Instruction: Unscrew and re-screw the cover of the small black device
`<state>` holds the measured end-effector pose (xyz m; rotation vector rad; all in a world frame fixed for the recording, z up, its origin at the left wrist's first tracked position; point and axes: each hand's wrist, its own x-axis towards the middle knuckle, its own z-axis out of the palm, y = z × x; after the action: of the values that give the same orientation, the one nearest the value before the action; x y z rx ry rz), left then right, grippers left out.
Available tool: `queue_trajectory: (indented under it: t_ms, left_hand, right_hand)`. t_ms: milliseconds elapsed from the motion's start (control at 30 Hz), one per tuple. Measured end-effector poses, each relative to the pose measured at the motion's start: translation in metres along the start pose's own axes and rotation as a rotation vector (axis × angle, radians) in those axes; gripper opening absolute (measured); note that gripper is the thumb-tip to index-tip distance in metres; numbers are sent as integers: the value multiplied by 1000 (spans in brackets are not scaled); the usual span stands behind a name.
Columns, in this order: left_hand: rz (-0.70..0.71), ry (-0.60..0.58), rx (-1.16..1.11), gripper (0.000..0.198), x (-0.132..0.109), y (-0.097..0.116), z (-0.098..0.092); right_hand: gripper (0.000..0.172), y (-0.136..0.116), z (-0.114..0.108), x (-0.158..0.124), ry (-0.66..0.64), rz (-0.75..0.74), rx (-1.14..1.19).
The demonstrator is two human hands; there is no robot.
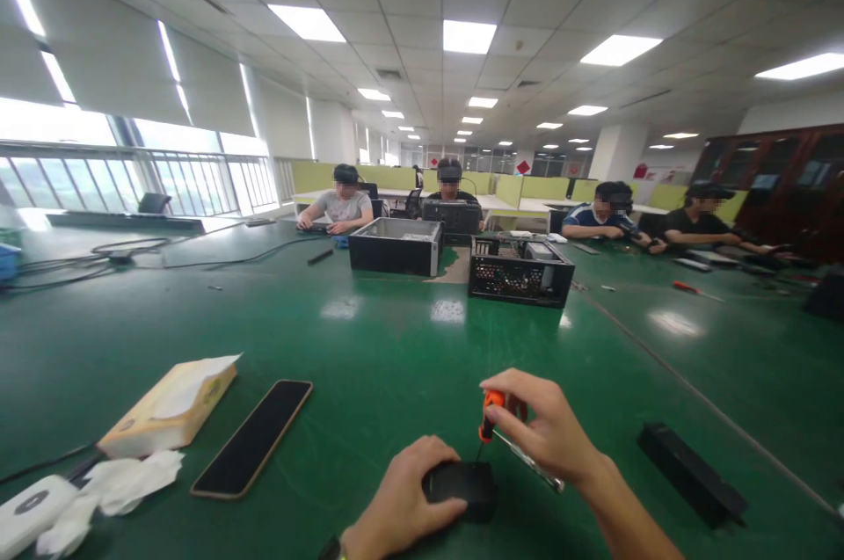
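Note:
My right hand (544,419) grips the orange and black handle of a small screwdriver (489,412), held nearly upright. The thin tip points down at the far edge of a black rectangular box (469,486); whether it sits in a screw I cannot tell. Around the left side of that box my left hand (417,497) is closed, thumb in front and fingers behind, against the green table (369,340). Just under my right hand lies a thin silver metal rod (531,459), partly hidden. Farther right rests a long black bar-shaped piece (691,470).
To my left are a phone (254,439), a tissue pack (172,406), crumpled tissues (128,483) and a white device (36,507). Two open computer cases (396,250) (518,279) stand ahead. Another screwdriver (687,287) lies far right. Several people sit across the table.

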<state>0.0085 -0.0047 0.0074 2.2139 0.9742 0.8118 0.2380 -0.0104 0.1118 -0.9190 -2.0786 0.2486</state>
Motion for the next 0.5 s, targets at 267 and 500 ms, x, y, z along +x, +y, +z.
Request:
queue_trajectory:
  t_ms: [267,500]
  left_hand:
    - [-38,37,50,35,-9,-13,13]
    - [105,-14,112,41,-15,-40,22]
  right_hand:
    - [21,-1,7,-10,120,74,-45]
    - [21,-11,13,-29,189,130,38]
